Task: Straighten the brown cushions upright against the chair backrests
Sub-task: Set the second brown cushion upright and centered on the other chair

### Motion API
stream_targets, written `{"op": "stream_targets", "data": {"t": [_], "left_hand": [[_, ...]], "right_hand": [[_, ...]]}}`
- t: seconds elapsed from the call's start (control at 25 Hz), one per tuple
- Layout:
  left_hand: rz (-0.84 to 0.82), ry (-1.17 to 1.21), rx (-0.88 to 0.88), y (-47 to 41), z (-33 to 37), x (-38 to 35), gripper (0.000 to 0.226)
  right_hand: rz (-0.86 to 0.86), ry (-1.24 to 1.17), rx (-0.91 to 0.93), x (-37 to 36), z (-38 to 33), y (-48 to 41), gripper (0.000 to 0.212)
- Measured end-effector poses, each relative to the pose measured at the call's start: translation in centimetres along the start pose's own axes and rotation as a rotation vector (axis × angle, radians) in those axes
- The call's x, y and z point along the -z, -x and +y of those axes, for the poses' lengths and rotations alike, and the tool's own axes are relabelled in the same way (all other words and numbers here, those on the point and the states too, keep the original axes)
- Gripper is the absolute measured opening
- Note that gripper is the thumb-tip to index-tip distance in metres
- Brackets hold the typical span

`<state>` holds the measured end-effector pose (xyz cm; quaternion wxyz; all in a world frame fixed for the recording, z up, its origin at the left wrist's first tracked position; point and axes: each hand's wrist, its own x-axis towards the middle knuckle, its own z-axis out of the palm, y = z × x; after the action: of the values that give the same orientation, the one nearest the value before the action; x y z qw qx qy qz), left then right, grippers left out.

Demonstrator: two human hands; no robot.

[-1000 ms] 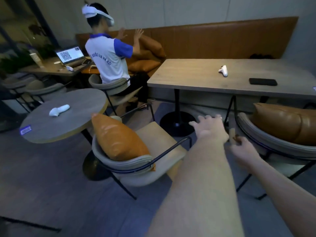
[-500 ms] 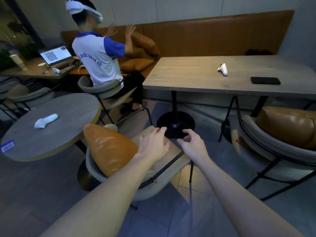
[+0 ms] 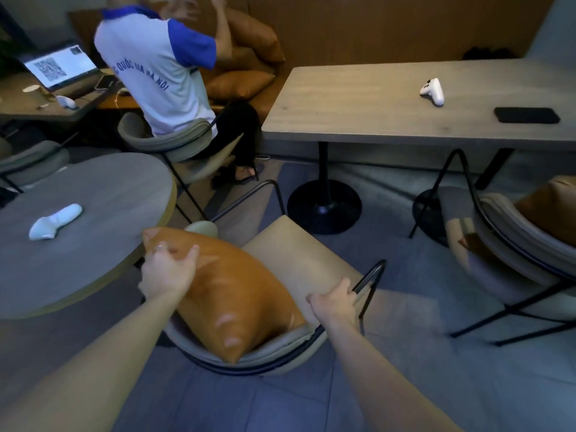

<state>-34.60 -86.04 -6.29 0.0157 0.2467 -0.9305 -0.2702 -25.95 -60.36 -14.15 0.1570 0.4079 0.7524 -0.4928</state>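
A brown leather cushion leans tilted against the grey backrest of the nearest chair, its top corner pointing to the left. My left hand is closed over that upper left corner. My right hand is curled around the black metal armrest right beside the cushion's lower right edge. The tan seat in front of the cushion is bare. A second brown cushion rests in the chair at the right edge, partly cut off.
A round grey table with a white controller stands close on the left. A long wooden table behind holds a white controller and a black phone. A seated person handles bench cushions at the back.
Both hands swung left from the right-hand chair to the near chair. My left hand took hold of the cushion's top corner and my right hand closed on the armrest. The view moved closer.
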Motion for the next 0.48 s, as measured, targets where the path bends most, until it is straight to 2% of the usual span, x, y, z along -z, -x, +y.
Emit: {"op": "stream_targets", "data": {"t": [0.12,0.24,0.36,0.44,0.48], "left_hand": [[-0.092,0.117,0.199,-4.4,-3.6,0.6,0.094],[-0.214,0.266,0.297,-7.0,-6.1,0.4,0.106],[-0.405,0.446,0.354,-8.5,-8.1,-0.2,0.121],[-0.496,0.5,0.404,-9.4,-9.2,-1.3,0.132],[-0.536,0.528,0.412,-9.6,-9.3,-1.5,0.126]], "right_hand": [[0.038,-0.059,-0.198,-3.2,1.4,0.3,0.095],[0.007,-0.213,-0.345,-6.6,2.7,0.5,0.1],[-0.02,-0.31,-0.389,-9.3,3.2,1.1,0.114],[-0.007,-0.306,-0.372,-9.7,3.1,1.0,0.116],[0.001,-0.309,-0.361,-9.5,3.1,0.9,0.117]]}}
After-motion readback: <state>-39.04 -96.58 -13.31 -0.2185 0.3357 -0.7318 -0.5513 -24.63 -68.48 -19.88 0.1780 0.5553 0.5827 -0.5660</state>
